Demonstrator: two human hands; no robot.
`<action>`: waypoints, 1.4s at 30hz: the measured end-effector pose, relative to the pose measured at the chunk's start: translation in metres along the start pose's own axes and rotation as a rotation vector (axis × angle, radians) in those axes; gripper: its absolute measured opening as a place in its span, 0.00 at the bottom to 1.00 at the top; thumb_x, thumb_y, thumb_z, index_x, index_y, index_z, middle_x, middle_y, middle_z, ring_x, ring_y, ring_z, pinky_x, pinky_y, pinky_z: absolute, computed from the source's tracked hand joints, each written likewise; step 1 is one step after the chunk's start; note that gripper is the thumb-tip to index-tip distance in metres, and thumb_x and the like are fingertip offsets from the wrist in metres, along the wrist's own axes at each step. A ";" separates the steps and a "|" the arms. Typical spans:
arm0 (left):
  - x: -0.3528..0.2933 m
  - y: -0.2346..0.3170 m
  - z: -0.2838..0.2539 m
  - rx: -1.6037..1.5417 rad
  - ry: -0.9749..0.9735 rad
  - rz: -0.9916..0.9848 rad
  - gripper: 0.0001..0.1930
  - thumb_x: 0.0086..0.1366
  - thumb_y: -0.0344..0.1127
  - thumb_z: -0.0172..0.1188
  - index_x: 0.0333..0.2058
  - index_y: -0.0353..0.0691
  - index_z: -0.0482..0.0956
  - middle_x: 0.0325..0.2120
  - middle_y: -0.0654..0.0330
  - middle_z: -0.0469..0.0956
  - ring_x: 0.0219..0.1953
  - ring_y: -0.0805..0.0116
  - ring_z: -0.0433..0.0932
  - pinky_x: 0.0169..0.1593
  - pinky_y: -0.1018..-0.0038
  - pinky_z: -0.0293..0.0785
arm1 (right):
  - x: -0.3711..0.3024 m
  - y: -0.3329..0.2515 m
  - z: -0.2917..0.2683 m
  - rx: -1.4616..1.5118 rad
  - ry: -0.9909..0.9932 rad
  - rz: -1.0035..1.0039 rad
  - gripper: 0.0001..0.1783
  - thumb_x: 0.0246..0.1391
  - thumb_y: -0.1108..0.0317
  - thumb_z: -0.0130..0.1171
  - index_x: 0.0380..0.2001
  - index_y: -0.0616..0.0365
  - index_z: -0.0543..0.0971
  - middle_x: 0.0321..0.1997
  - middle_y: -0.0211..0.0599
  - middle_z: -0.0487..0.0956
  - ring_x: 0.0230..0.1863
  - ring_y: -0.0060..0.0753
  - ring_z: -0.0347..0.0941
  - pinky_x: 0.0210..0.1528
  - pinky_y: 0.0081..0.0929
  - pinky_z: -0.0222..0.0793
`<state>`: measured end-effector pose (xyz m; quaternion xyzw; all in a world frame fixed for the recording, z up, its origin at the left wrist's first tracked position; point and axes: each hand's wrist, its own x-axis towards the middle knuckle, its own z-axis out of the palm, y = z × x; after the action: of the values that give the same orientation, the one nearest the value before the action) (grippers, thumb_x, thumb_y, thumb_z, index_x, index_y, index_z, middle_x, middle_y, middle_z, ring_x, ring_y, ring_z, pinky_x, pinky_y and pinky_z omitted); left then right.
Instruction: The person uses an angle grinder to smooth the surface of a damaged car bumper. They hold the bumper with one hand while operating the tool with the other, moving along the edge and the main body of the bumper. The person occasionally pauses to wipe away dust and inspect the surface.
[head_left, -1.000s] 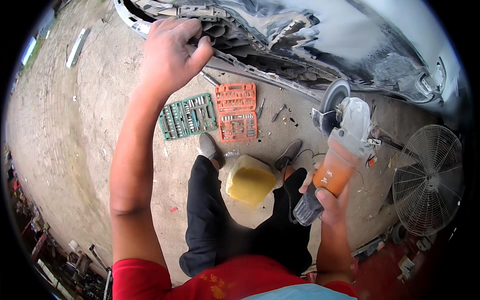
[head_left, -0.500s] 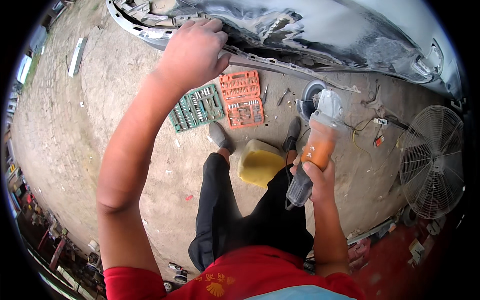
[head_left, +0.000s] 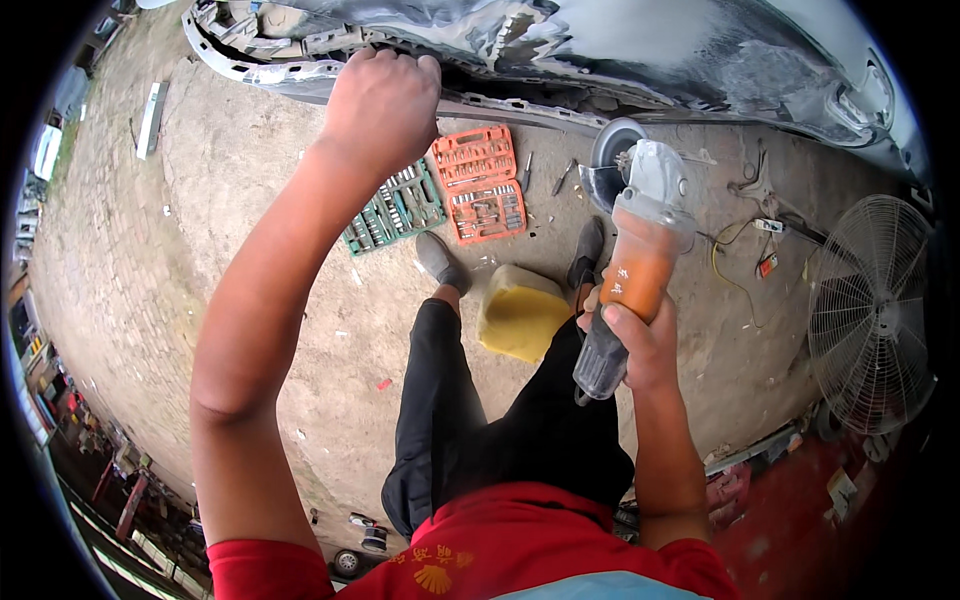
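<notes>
My right hand [head_left: 640, 335] is wrapped around an angle grinder [head_left: 640, 265], which has an orange body and a dark handle. The grinder is held upright between me and the car, its round disc [head_left: 618, 140] overlapping the slotted bumper edge [head_left: 520, 106] in the view; contact cannot be made out. With its knuckles up and fingers curled over that edge, my left hand [head_left: 385, 100] grips it further left; the fingertips are hidden. Beyond lies the scraped grey and white car body [head_left: 660, 60], its lower part torn and dusty.
On the ground lie a green socket set case [head_left: 375, 225], an orange tool case [head_left: 488, 212] and two slim hand tools. A yellow seat block [head_left: 520, 320] stands between my legs. At right is a large wire-caged fan [head_left: 868, 315], with cables [head_left: 730, 270] close by.
The whole view has shifted a little. The grinder has risen slightly, bringing its disc up over the bumper edge in view. My left hand keeps its grip there.
</notes>
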<state>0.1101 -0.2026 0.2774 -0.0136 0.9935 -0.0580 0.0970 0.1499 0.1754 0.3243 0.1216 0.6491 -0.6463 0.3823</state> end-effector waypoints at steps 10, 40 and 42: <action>-0.023 0.018 0.026 -0.011 0.262 0.077 0.04 0.64 0.32 0.62 0.35 0.45 0.84 0.32 0.60 0.84 0.43 0.61 0.84 0.53 0.64 0.73 | 0.023 -0.019 0.012 -0.152 -0.007 0.050 0.19 0.59 0.65 0.71 0.48 0.66 0.80 0.41 0.40 0.85 0.38 0.33 0.87 0.43 0.32 0.83; -0.069 0.001 0.045 -0.173 0.420 0.088 0.03 0.60 0.33 0.64 0.32 0.43 0.85 0.30 0.62 0.81 0.41 0.61 0.82 0.51 0.66 0.73 | 0.098 0.024 0.105 -0.159 0.027 0.148 0.22 0.62 0.59 0.74 0.50 0.62 0.80 0.39 0.39 0.85 0.36 0.35 0.87 0.39 0.32 0.83; -0.070 0.001 0.042 -0.163 0.410 0.082 0.03 0.60 0.33 0.64 0.32 0.43 0.85 0.30 0.62 0.81 0.41 0.62 0.83 0.51 0.67 0.73 | 0.100 0.023 0.104 -0.146 0.027 0.152 0.22 0.62 0.58 0.73 0.50 0.62 0.80 0.40 0.42 0.86 0.36 0.37 0.87 0.40 0.34 0.85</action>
<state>0.1867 -0.2034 0.2498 0.0312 0.9936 0.0249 -0.1061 0.1324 0.0483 0.2548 0.1508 0.6884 -0.5648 0.4293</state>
